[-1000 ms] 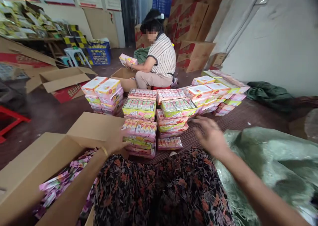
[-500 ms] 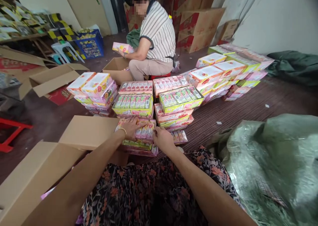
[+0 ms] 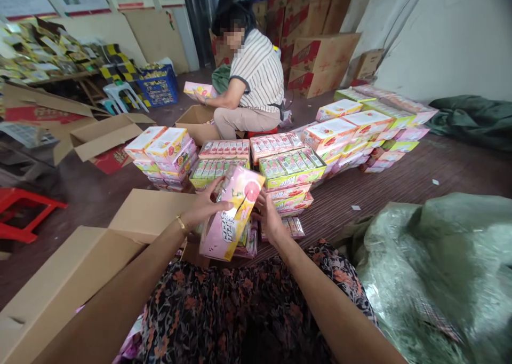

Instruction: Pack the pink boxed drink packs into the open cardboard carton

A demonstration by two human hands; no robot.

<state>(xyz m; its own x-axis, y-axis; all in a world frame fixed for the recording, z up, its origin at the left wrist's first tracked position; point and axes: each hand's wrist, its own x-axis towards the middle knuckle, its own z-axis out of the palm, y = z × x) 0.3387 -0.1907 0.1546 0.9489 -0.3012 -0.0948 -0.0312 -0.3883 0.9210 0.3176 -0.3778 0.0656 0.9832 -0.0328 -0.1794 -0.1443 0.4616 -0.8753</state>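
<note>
Pink carton lifted between two hands

Hands grip a pink display carton (image 3: 233,212) printed with a grapefruit slice: the left hand (image 3: 206,206) is closed on its upper left edge, the right hand (image 3: 269,217) on its right side. The carton is held tilted just above the lap, its long axis running from upper right down toward the lower left, both hands about equally close. Directly beyond it sit stacks of open trays (image 3: 256,166) filled with small packets; closed cartons (image 3: 164,149) are stacked to the left. A large cardboard box (image 3: 60,284) lies open at the left, and a green sack (image 3: 432,268) at the right. A seated co-worker (image 3: 252,81) holds another carton.
</note>
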